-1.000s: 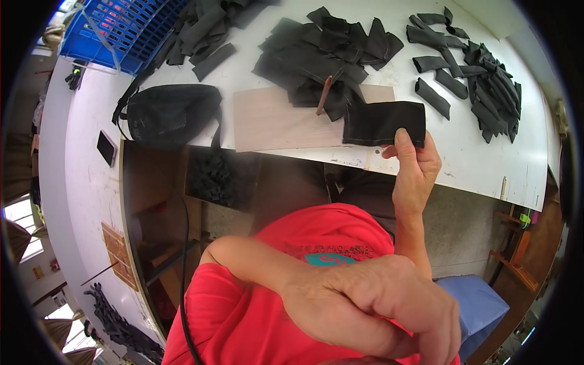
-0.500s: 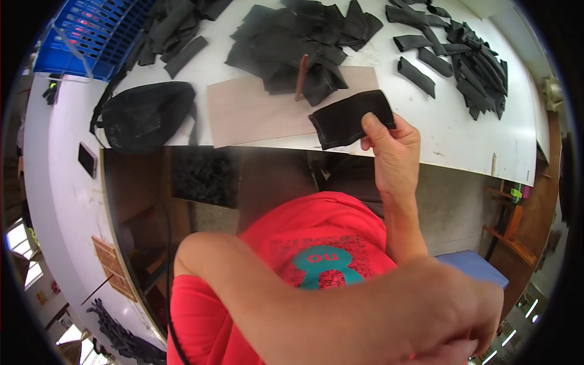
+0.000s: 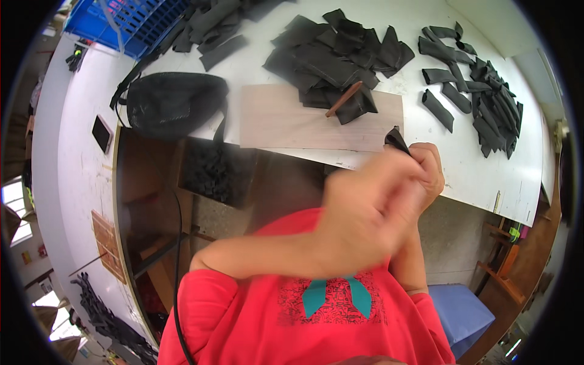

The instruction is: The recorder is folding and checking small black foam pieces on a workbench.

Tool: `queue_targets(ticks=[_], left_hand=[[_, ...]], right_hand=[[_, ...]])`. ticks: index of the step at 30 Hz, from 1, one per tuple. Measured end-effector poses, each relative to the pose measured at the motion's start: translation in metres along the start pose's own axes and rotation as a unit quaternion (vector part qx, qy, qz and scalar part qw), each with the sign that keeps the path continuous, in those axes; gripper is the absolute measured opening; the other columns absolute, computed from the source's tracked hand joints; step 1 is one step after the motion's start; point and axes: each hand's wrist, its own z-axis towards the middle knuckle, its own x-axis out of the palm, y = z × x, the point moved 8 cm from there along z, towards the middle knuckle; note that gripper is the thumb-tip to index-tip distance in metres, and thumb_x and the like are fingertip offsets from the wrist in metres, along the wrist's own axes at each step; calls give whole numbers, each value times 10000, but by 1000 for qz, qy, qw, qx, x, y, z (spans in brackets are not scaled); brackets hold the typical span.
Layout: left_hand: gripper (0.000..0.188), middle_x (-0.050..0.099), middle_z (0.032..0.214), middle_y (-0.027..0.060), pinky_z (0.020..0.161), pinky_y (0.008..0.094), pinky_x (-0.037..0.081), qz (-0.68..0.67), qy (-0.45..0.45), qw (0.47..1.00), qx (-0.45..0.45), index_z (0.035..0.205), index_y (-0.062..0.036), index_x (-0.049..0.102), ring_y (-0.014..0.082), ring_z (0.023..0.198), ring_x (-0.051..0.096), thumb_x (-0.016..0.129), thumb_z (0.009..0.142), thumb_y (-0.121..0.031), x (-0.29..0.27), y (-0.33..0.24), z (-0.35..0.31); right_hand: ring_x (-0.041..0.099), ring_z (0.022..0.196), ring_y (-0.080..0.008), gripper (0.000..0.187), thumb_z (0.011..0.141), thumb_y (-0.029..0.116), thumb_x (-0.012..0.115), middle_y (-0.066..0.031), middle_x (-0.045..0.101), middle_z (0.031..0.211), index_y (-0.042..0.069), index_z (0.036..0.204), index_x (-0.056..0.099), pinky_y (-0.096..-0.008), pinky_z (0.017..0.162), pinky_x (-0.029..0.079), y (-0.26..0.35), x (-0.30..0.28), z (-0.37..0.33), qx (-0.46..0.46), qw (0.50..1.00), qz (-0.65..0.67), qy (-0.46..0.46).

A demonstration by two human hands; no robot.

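Above the table's front edge, my right hand [image 3: 431,169] is closed on a black fabric piece [image 3: 397,140]. Only a folded end of the fabric sticks out; the rest is hidden by my hands. My left hand [image 3: 377,204] is smeared by motion and crosses in front of the right one. Its fingers look bent, but whether they grip the fabric is unclear. Beyond both hands, a reddish-brown stick [image 3: 344,99] stands tilted over a light wooden board [image 3: 274,125]. A heap of flat black fabric pieces [image 3: 325,64] partly covers the board's far edge.
Narrow rolled black pieces [image 3: 496,106] lie at the right. Further left are a black bag [image 3: 173,103], a phone [image 3: 101,134] and a blue plastic basket [image 3: 131,27]. An open box of dark scraps [image 3: 213,173] sits below the table edge; a blue stool [image 3: 459,313] stands lower right.
My left arm has swung from the lower right up to my right hand. The fabric piece, spread flat before, is now folded and mostly covered. The view has shifted.
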Motion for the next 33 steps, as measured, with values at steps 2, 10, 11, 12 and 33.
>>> queue_targets(ticks=[2,10,11,12,33], left_hand=[[117,524,722,-4,510,156,373,-103,-66,987,-102,882,10,510,31,569,454,542,802,-69,-24,32,7],[176,528,626,0,451,165,356,-244,12,925,-290,765,-40,530,44,516,477,599,781,-202,-7,85,10],[176,528,626,0,451,165,356,-243,14,926,-290,765,-40,530,44,516,477,599,781,-202,-8,88,10],[160,535,629,4,451,166,360,-240,9,930,-277,769,-38,535,44,516,478,602,780,-183,-9,90,11],[107,544,631,14,406,207,359,116,-144,983,2,803,-3,487,34,489,477,522,723,59,-34,60,9]], right_hand=[[422,494,-106,201,600,20,718,-46,496,639,22,657,526,-219,430,340,0,-2,0,-10,999,-34,-4],[489,567,-180,194,530,-91,616,-69,499,640,24,670,546,-260,479,385,7,2,-3,-60,996,-64,-7],[496,578,-195,205,519,-101,600,-74,499,641,24,673,547,-268,487,391,8,3,-3,-67,995,-71,-7],[496,578,-195,205,519,-101,600,-74,499,641,24,673,547,-268,487,391,7,2,-4,-67,995,-72,-10],[500,518,-233,83,645,-13,596,-95,484,643,2,706,542,-308,467,400,3,36,0,-38,987,-69,139]])
